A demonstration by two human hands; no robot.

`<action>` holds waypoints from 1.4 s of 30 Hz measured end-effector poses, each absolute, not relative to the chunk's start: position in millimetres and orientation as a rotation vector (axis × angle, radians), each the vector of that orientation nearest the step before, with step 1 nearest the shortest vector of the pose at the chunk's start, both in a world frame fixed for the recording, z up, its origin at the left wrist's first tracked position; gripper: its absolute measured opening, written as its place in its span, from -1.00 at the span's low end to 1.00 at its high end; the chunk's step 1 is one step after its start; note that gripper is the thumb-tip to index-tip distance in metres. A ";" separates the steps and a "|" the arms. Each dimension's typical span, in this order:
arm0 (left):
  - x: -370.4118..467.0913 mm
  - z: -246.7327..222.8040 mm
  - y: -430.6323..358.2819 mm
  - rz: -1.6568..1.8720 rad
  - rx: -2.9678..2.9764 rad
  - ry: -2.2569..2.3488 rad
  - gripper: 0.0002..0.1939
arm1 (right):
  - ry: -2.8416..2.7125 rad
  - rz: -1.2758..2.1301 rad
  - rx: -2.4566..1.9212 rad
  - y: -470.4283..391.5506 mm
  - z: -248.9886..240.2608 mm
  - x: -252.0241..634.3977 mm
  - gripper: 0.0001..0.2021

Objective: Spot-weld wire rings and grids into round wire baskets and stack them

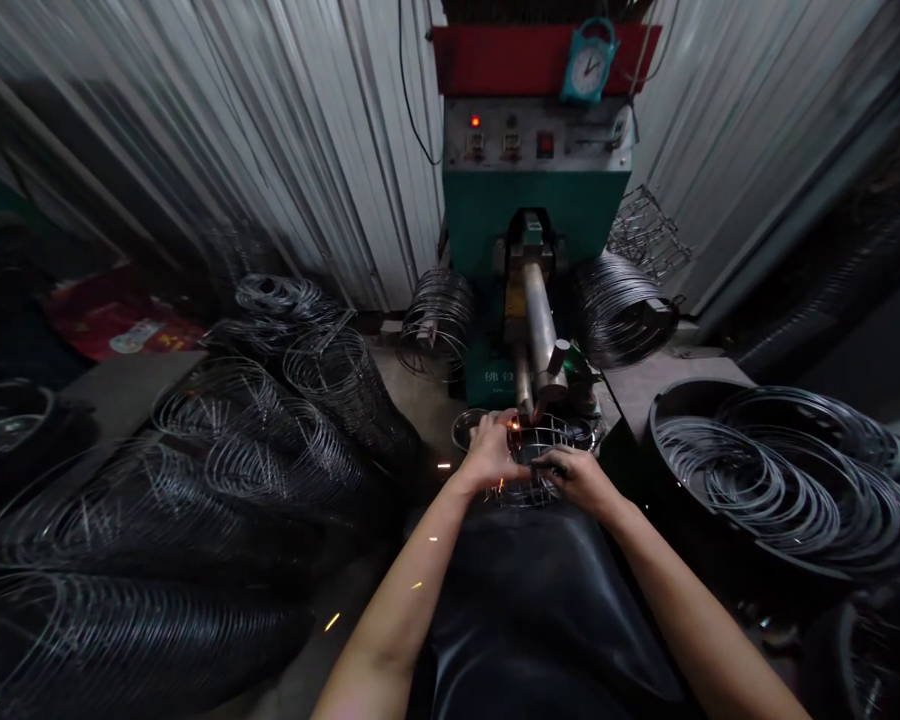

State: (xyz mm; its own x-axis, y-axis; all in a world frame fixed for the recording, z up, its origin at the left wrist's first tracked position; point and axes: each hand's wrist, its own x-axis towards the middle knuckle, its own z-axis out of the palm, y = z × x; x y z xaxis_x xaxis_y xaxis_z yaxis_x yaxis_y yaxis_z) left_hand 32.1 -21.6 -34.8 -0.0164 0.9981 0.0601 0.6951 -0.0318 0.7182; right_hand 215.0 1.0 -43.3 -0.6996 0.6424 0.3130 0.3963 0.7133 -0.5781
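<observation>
A round wire frame (pixel 529 490) is held just above my lap, under the metal arms of a green welding machine (pixel 465 215). My left hand (pixel 491 452) grips its left side, thumb pointing right. On the right side, my right hand (pixel 576 475) has its fingers closed around the frame's wires. A bright orange glow shows at the electrode tip (pixel 526 405), close to my left fingertips. Sparks fly down and to the left. The fingers partly hide the frame.
Stacks of wire rings (pixel 270 450) fill the left side. At the right, a black tub (pixel 656 425) holds loose rings. Wire coils (pixel 622 310) flank the machine. A blue clock (pixel 589 68) hangs on its top. A black apron (pixel 540 610) covers my lap.
</observation>
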 end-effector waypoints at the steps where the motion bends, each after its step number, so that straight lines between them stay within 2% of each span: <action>1: 32.7 -34.3 -23.9 0.811 1.811 1.761 -0.09 | -2.420 0.660 -0.791 0.0 -43.9 216.2 -0.84; 11: 32.4 -32.0 -15.3 0.734 1.840 1.793 -0.03 | -2.427 0.620 -0.760 11.1 -34.5 213.7 -0.84; 22: 30.1 -32.5 1.4 0.736 1.872 1.873 -0.06 | -2.369 0.527 -0.899 19.3 -38.9 204.2 -0.70; 27: 29.6 -35.0 7.8 0.764 1.830 1.900 -0.06 | -2.112 0.553 -1.027 1.9 -39.6 204.7 -0.73; 30: 29.1 -34.2 10.4 0.780 1.853 1.928 -0.01 | -1.813 0.788 -1.194 -23.9 -53.2 216.2 -0.70; 36: 24.4 -29.3 25.2 0.788 1.797 1.920 -0.02 | -1.081 1.592 -1.375 -58.1 -88.8 243.7 -0.78; 42: 25.5 -33.4 33.0 0.770 1.782 1.914 -0.03 | -0.647 1.788 -1.312 -59.9 -100.2 261.7 -0.89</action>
